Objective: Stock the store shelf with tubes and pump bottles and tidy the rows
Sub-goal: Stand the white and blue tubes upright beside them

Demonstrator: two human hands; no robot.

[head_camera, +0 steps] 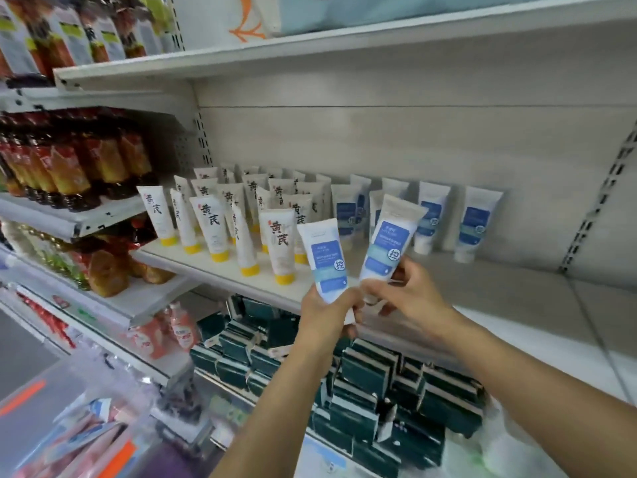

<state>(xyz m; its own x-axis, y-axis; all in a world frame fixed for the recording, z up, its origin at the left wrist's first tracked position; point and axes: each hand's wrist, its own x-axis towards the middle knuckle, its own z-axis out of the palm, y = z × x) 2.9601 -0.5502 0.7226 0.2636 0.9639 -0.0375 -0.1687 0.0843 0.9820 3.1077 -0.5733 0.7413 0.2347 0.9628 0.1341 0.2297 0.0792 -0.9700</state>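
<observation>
I hold two blue-labelled tubes upright, caps down, just in front of the shelf (499,298) edge. My left grip (325,310) is curled around one tube (325,260); my right grip (410,291) pinches the other tube (387,239). Beyond my grips stand matching blue tubes (429,217), and to their left, rows of yellow-capped tubes (210,224).

A blue-labelled tube (326,262) is gripped by the left hand (324,310). A second blue-labelled tube (389,241) is pinched by the right hand (410,291). Both are held before the shelf (517,305).
</observation>
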